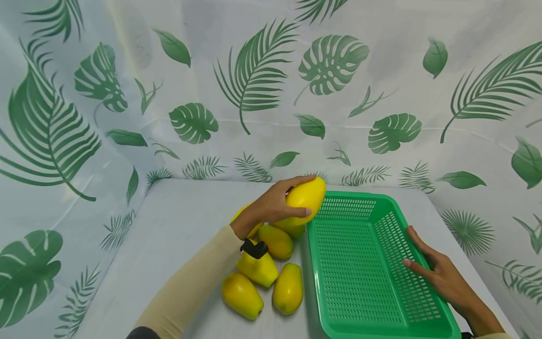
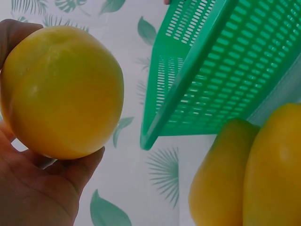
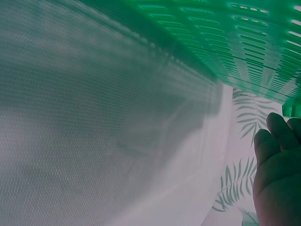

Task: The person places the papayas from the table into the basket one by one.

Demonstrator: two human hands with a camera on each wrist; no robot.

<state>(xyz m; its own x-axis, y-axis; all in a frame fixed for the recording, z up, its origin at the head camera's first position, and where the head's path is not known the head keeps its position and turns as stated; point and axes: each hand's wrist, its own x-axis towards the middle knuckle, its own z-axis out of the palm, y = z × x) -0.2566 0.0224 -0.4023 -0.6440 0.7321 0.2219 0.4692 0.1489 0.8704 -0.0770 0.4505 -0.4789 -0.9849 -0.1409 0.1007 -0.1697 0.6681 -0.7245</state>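
My left hand [image 1: 275, 203] grips a yellow papaya [image 1: 309, 197] with thumb and fingers around it. That hand is above the table, at the far left corner of a green plastic basket [image 1: 315, 282]. Close up in the left wrist view, the held papaya [image 2: 63, 94] has a greenish tinge near its top. My right hand [image 1: 444, 278] holds the basket's right rim, thumb inside and fingers along the outer wall. Several more papayas, such as one near the front [image 1: 243, 295] and one by the basket [image 1: 288, 288], lie left of the basket; the left forearm partly covers some.
A white-covered table [image 1: 169, 245] bears the basket and the fruit. Behind it and at both sides hangs a white sheet [image 1: 262, 141] printed with green leaves. The basket has slotted walls and a perforated floor.
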